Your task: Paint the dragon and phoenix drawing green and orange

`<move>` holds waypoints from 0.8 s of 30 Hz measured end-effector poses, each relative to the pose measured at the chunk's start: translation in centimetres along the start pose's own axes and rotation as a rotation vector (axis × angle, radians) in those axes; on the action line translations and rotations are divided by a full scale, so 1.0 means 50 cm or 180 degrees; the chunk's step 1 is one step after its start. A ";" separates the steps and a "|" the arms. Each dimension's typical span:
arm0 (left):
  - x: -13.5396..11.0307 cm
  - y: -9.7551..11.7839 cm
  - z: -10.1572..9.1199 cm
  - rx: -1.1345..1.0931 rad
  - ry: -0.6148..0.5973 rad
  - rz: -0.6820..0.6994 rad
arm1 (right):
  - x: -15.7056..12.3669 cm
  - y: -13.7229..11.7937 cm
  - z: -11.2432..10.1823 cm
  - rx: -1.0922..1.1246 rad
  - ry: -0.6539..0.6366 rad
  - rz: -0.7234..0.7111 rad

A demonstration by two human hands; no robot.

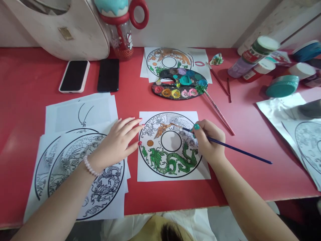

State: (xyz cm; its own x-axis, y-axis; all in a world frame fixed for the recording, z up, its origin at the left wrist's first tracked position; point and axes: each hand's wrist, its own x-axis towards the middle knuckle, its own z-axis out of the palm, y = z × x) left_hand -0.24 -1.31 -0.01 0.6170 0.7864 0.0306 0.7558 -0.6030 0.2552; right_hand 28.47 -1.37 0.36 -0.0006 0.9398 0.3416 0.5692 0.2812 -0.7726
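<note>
A white sheet (146,170) with a round dragon-and-bird drawing lies in front of me on the red table (250,160). The dragon is painted green and the bird partly orange. My right hand (209,140) is closed round a thin blue paintbrush (240,151), its tip touching the bird's orange wing. My left hand (117,142) lies flat with fingers spread, fingertips resting on the sheet's left edge. A pearl bracelet (90,167) is on that wrist.
A stack of uncoloured prints (75,160) lies at the left. A paint palette (179,85) rests on another coloured sheet behind. Loose brushes (219,112), paint jars (260,55), two phones (75,76), a bottle (120,30) and a bag (62,30) stand around.
</note>
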 end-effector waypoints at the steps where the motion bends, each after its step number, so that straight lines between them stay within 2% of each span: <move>1: 0.000 0.000 0.000 -0.0003 -0.0002 -0.0006 | 0.001 -0.001 0.000 0.0005 0.0006 0.0014; 6: -0.001 0.000 0.002 -0.0049 0.0064 -0.0001 | 0.005 -0.004 0.002 0.0164 -0.0150 -0.0081; 12: -0.003 0.000 0.002 0.0014 0.0055 0.0015 | 0.006 -0.002 0.003 0.0101 0.0101 0.0017; 18: -0.003 0.012 -0.007 0.0009 0.0068 0.0054 | 0.006 -0.007 0.005 0.0215 -0.0120 -0.0243; 24: -0.001 0.026 -0.018 -0.0077 0.0106 0.0256 | 0.009 -0.005 0.002 0.0100 0.0070 -0.0192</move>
State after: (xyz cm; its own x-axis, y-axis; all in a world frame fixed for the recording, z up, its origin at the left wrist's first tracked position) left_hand 0.49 -2.02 1.20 0.6675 0.7398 0.0839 0.6984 -0.6612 0.2738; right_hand 28.23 -1.01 0.64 -0.0159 0.9166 0.3995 0.5426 0.3436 -0.7665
